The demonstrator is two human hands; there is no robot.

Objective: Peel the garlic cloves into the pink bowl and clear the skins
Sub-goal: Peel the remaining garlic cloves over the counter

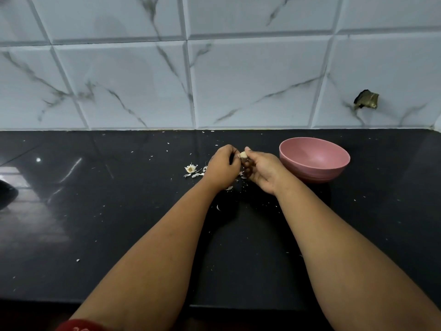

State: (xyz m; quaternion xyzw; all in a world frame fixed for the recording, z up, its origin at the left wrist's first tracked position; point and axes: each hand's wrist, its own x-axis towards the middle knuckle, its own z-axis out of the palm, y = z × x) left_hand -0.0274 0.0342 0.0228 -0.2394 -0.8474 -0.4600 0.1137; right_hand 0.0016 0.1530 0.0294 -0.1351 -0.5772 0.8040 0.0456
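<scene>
peeling is under way: right hand (pixel 261 170) pinches a garlic clove (pixel 243 155) above the worktop (pixel 119 211), left hand (pixel 223 167) curled at its skin (grip unclear); next, drop it in the pink bowl (pixel 315 161) nearby.

Over a black counter (pixel 119 211), the right hand (pixel 261 172) pinches a garlic clove (pixel 243 155) at its fingertips, and the left hand (pixel 222 166), fingers curled, picks at the clove from the other side. A pink bowl (pixel 315 159) stands just right of the right hand, near the marbled tile wall (pixel 238 80). Papery skins (pixel 194 173) and a dried garlic base (pixel 190 168) lie on the counter beside the left hand, with small flakes scattered around.
</scene>
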